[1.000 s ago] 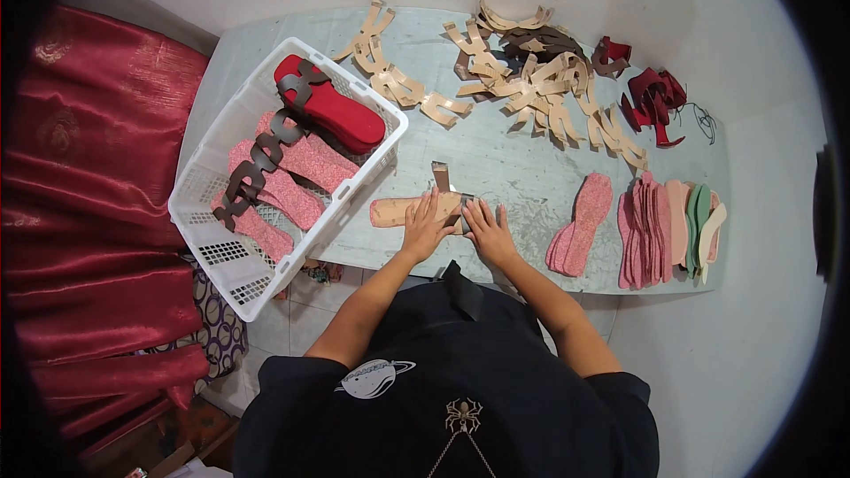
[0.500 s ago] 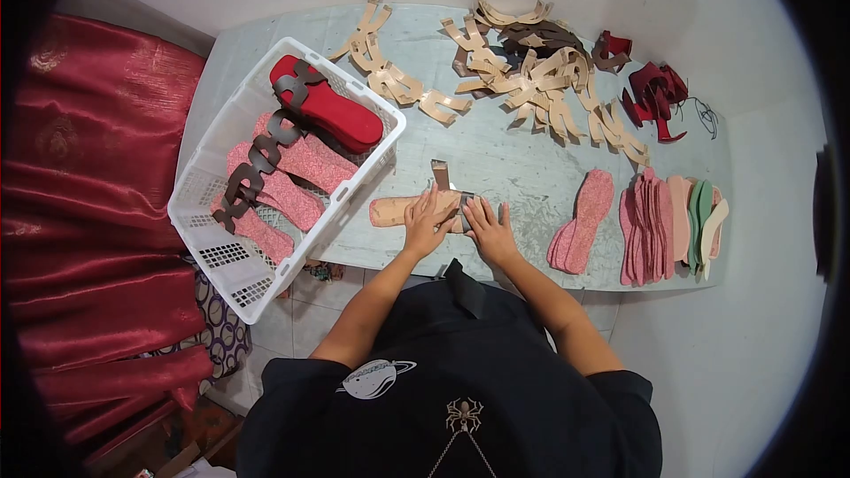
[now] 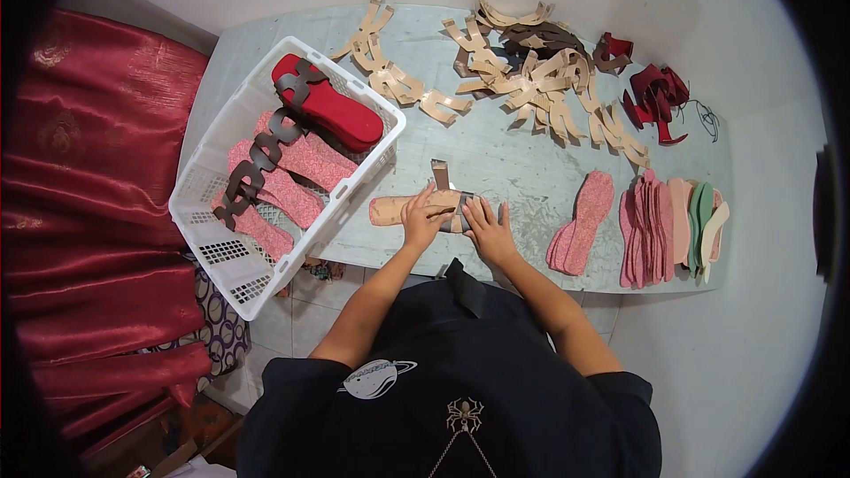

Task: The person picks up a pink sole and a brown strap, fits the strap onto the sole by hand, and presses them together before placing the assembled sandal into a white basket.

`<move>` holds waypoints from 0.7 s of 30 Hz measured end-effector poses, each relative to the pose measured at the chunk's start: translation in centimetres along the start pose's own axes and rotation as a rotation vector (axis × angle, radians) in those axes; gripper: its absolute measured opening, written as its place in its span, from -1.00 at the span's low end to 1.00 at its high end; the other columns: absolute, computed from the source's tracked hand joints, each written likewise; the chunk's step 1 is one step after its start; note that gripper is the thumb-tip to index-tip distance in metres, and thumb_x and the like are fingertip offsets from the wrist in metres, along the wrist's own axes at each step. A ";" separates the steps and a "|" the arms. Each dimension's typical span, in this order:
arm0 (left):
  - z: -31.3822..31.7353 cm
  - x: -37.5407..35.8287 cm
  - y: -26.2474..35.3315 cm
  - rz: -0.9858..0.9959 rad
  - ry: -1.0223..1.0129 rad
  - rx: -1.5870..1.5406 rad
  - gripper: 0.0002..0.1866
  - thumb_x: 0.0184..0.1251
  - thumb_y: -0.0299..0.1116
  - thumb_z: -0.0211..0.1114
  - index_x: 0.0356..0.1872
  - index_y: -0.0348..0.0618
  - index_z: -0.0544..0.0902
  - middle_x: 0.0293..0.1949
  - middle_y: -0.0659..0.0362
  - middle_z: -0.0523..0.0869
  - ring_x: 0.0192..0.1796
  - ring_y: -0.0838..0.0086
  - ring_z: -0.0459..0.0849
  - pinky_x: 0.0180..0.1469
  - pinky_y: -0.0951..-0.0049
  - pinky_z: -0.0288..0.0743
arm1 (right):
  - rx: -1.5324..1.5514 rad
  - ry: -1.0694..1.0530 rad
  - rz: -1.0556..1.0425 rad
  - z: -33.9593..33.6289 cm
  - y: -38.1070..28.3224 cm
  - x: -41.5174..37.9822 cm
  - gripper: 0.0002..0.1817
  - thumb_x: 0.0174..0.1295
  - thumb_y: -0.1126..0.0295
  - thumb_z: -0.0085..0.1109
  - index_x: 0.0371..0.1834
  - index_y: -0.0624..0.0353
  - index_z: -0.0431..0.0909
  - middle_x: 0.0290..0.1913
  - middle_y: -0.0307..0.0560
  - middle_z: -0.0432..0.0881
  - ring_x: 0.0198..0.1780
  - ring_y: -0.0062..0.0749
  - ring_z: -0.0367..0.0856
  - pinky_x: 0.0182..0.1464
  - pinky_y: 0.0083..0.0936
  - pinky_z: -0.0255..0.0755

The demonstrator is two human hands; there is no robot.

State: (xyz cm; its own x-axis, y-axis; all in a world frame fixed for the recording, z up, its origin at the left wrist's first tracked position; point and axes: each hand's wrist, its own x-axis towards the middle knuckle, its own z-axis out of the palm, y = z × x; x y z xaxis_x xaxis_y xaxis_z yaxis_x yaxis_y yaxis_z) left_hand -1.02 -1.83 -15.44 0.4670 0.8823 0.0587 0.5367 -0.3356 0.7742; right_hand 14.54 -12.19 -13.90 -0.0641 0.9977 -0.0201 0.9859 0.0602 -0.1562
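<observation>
A tan sole point(image 3: 388, 211) with a pink edge lies flat on the table, its narrow end to the left. A dark strap point(image 3: 466, 201) crosses its right part, and a brown strap end point(image 3: 440, 173) sticks up beyond its far edge. On the middle of the sole rests my left hand point(image 3: 422, 215), its fingers bent and partly spread. My right hand point(image 3: 489, 227) lies with fingers spread over the dark strap and the right end of the sole. Whatever is under the palms is hidden.
A white basket point(image 3: 372, 173) at the left holds pink soles and a red slipper point(image 3: 341, 115). Tan straps point(image 3: 531, 84) are heaped at the back, red straps point(image 3: 655, 97) behind right. Pink soles point(image 3: 582, 221) and green soles point(image 3: 697, 217) lie at the right of the table point(image 3: 354, 243).
My left hand has shifted slightly left along the sole, and its fingers are more bent. My right hand has hardly moved.
</observation>
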 end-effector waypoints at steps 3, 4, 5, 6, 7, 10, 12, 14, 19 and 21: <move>0.1 0.0 -0.1 -0.007 -0.009 -0.034 -0.77 -0.22 -0.15 0.40 -0.43 0.11 0.73 0.19 0.29 0.38 0.18 0.35 0.29 0.21 0.30 -0.05 | 0.015 -0.003 0.009 -0.1 0.0 0.0 -0.38 0.16 0.11 -0.07 0.30 -0.01 0.08 0.36 -0.25 0.01 0.38 -0.27 -0.07 0.23 0.24 -0.26; 0.2 0.1 -0.1 -0.006 -0.012 -0.036 -0.77 -0.22 -0.15 0.40 -0.43 0.11 0.73 0.19 0.29 0.38 0.18 0.35 0.29 0.21 0.30 -0.05 | 0.014 0.009 0.002 -0.1 0.0 0.0 -0.38 0.16 0.11 -0.07 0.30 -0.01 0.07 0.36 -0.25 0.01 0.37 -0.27 -0.07 0.22 0.24 -0.26; 0.2 0.1 -0.1 -0.019 -0.021 -0.031 -0.77 -0.21 -0.15 0.40 -0.43 0.12 0.73 0.19 0.30 0.37 0.19 0.36 0.27 0.21 0.29 -0.06 | 0.013 0.020 -0.006 -0.1 0.0 -0.1 -0.38 0.16 0.11 -0.07 0.30 0.00 0.07 0.36 -0.24 0.01 0.37 -0.26 -0.07 0.22 0.24 -0.26; 0.1 0.1 -0.1 -0.033 -0.028 -0.024 -0.77 -0.21 -0.14 0.40 -0.43 0.13 0.73 0.20 0.31 0.36 0.20 0.36 0.25 0.22 0.28 -0.07 | 0.015 0.020 -0.006 -0.1 0.0 -0.1 -0.38 0.16 0.11 -0.07 0.30 0.00 0.07 0.36 -0.24 0.01 0.37 -0.26 -0.07 0.22 0.24 -0.26; 0.0 0.1 -0.1 -0.034 -0.028 -0.023 -0.77 -0.21 -0.14 0.40 -0.43 0.13 0.73 0.20 0.31 0.36 0.20 0.36 0.25 0.22 0.28 -0.07 | 0.020 0.020 -0.004 -0.1 0.0 -0.1 -0.38 0.16 0.12 -0.07 0.30 0.00 0.07 0.36 -0.24 0.01 0.37 -0.26 -0.07 0.22 0.25 -0.26; -0.2 0.2 0.4 -0.057 -0.041 -0.025 -0.77 -0.21 -0.14 0.40 -0.43 0.15 0.73 0.21 0.33 0.34 0.21 0.36 0.23 0.22 0.27 -0.09 | 0.024 0.014 -0.001 -0.2 -0.1 -0.1 -0.38 0.16 0.12 -0.07 0.30 0.00 0.06 0.36 -0.24 0.01 0.37 -0.26 -0.07 0.22 0.25 -0.26; -0.4 0.3 0.5 -0.052 -0.054 -0.037 -0.77 -0.22 -0.13 0.40 -0.42 0.16 0.73 0.20 0.33 0.34 0.22 0.35 0.22 0.22 0.27 -0.10 | 0.025 0.011 0.003 -0.2 -0.1 0.0 -0.38 0.17 0.12 -0.07 0.30 0.00 0.06 0.36 -0.24 0.01 0.37 -0.26 -0.07 0.22 0.26 -0.26; -0.4 0.2 0.6 -0.057 -0.051 -0.035 -0.77 -0.23 -0.12 0.41 -0.44 0.15 0.73 0.20 0.32 0.34 0.22 0.35 0.21 0.22 0.27 -0.10 | 0.036 0.001 0.013 -0.1 -0.1 0.0 -0.38 0.17 0.12 -0.07 0.30 -0.01 0.05 0.36 -0.23 0.01 0.37 -0.26 -0.07 0.21 0.27 -0.26; -0.4 0.3 0.8 -0.062 -0.052 0.024 -0.70 -0.23 -0.14 0.42 -0.34 0.15 0.71 0.19 0.31 0.34 0.24 0.35 0.18 0.22 0.25 -0.09 | 0.034 0.003 0.014 -0.2 -0.1 -0.1 -0.38 0.17 0.12 -0.08 0.31 -0.03 0.05 0.36 -0.24 0.01 0.37 -0.26 -0.07 0.21 0.28 -0.26; -0.6 0.5 1.2 -0.096 -0.033 0.010 -0.42 -0.31 -0.17 0.47 -0.07 0.16 0.57 0.16 0.24 0.31 0.21 0.28 0.18 0.19 0.21 -0.05 | 0.031 0.004 0.014 -0.2 -0.1 -0.1 -0.38 0.17 0.12 -0.08 0.31 -0.03 0.05 0.36 -0.25 0.01 0.37 -0.26 -0.07 0.21 0.28 -0.27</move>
State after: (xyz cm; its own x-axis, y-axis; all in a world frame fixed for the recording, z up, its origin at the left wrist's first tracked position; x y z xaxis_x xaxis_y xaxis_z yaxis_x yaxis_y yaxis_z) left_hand -0.53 -1.58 -14.06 0.4357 0.8994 -0.0358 0.5866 -0.2536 0.7691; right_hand 14.45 -12.26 -13.73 -0.0497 0.9986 -0.0187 0.9814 0.0454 -0.1867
